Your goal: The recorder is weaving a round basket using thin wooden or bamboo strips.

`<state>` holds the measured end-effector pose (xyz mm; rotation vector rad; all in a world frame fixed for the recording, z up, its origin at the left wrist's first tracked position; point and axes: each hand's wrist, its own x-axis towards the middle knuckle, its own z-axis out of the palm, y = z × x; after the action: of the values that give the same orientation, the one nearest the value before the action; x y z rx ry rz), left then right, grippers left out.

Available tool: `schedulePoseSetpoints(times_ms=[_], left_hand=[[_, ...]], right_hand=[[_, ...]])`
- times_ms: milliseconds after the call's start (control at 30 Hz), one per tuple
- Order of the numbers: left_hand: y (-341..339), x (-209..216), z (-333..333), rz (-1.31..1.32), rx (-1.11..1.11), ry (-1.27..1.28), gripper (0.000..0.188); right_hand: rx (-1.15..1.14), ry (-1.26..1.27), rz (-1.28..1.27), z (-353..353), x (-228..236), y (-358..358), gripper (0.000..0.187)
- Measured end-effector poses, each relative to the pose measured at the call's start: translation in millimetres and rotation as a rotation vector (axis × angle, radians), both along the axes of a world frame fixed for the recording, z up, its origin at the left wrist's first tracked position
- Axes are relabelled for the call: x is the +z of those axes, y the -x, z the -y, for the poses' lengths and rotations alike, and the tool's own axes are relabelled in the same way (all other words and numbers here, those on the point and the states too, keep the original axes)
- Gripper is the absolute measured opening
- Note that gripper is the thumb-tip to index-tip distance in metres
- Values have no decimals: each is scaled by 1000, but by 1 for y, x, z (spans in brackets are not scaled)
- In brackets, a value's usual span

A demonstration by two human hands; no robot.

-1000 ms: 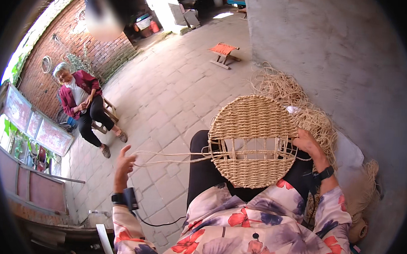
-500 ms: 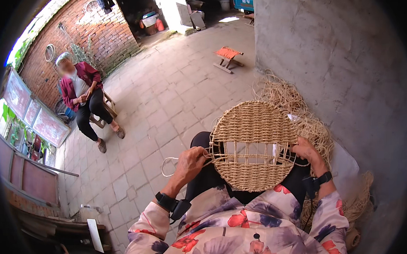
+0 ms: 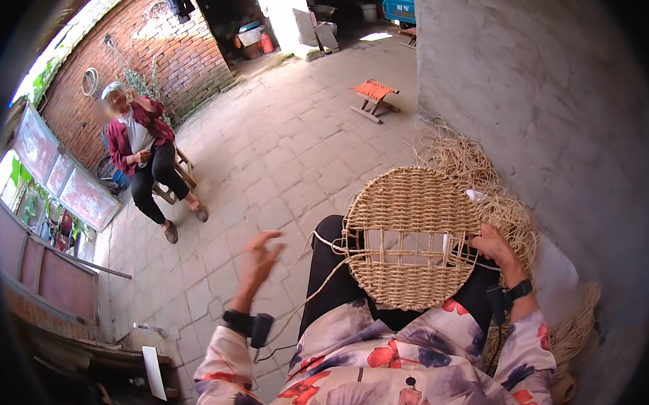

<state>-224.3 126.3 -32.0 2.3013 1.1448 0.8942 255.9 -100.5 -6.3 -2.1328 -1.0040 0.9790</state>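
A round mat woven of straw-coloured cord (image 3: 411, 199) rests across my thighs. Its upper and lower parts are densely woven; between them a band of bare warp strands (image 3: 407, 248) leaves gaps. My right hand (image 3: 493, 246) grips the mat's right rim, fingers curled around the edge and partly hidden. Off to the left, apart from the mat, my left hand (image 3: 259, 261) is held in the air with thumb and fingers spread and nothing in it. A loose cord (image 3: 326, 281) runs from the mat's left rim down over my thigh.
A heap of tangled cord (image 3: 460, 159) lies along the grey wall (image 3: 539, 103) at my right, beside white sheeting (image 3: 553, 274). A person (image 3: 142, 144) sits on a wooden stool at the left. An orange-topped folding stool (image 3: 373, 96) stands ahead on the paving.
My left hand has left the mat's left edge and moved left, its fingers opening. My right hand stays at the right rim. The seated person has raised a hand to the head.
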Motion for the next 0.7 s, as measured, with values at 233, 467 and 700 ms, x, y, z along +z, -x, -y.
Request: schedulePoseSetpoints(times_ms=[233, 467, 700], left_hand=[[-81, -6, 45, -17, -269, 97, 18], [119, 19, -68, 38, 468, 443, 22], [51, 9, -24, -124, 93, 59, 45]], right_hand=[[-34, 1, 15, 4, -4, -2, 28], [-20, -24, 54, 10, -4, -4, 19], [14, -60, 73, 6, -8, -4, 21]])
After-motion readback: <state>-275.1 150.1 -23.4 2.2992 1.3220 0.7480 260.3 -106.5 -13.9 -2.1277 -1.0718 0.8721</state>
